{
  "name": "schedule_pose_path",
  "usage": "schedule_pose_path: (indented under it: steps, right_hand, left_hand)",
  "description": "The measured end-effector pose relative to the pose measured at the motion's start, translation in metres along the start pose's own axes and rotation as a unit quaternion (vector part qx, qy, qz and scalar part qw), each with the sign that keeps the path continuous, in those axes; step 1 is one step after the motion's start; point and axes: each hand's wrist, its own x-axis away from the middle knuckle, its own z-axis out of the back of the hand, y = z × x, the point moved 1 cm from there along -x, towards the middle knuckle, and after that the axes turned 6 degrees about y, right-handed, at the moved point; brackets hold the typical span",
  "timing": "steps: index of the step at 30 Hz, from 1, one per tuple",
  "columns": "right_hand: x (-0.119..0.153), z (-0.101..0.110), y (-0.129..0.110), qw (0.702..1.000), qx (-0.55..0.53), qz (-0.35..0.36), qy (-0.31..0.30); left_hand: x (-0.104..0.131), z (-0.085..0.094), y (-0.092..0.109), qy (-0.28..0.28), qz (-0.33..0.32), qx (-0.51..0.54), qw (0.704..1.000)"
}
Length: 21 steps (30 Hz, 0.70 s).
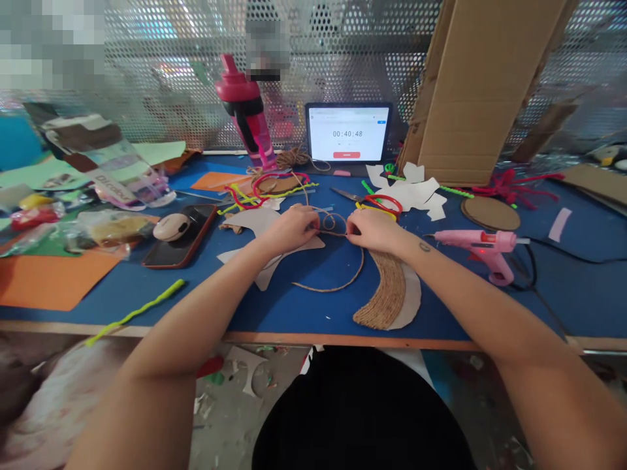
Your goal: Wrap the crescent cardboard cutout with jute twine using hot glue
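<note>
A strand of brown jute twine (333, 233) stretches between my two hands above the blue table. My left hand (300, 223) pinches it on one side, and my right hand (371, 227) pinches it on the other. From my right hand the loose end curls down onto the table. Under my left hand and wrist lies a white star-shaped cutout (262, 222). Below my right wrist is a crescent-shaped piece (385, 297), mostly covered with rows of twine, its outer white strip bare. A ball of twine (292, 158) sits at the back.
A pink glue gun (482, 247) lies right, its cord trailing. Scissors with red handles (377, 203) rest beyond my right hand. A tablet (349, 130), a pink bottle (247, 117) and a cardboard box (477, 91) stand behind. Left are a phone (189, 245) and a yellow pipe cleaner (140, 310).
</note>
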Motion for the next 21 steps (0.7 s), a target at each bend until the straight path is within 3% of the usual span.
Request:
schedule_pose_path:
  steps: [5, 11, 16, 21]
  right_hand:
    - [0.01, 0.017, -0.003, 0.985, -0.126, 0.001, 0.122]
    - [0.016, 0.02, -0.003, 0.931, -0.319, 0.008, 0.179]
    - [0.016, 0.014, -0.005, 0.895, -0.409, 0.01, 0.177]
    - [0.017, 0.013, -0.008, 0.885, -0.431, 0.017, 0.174]
  left_hand:
    - [0.005, 0.005, 0.004, 0.062, 0.037, 0.136, 0.988]
    - [0.011, 0.013, 0.017, 0.149, 0.072, 0.336, 0.927]
    - [0.013, 0.017, 0.021, 0.135, 0.072, 0.415, 0.897]
    - [0.014, 0.012, 0.023, 0.113, 0.048, 0.394, 0.911]
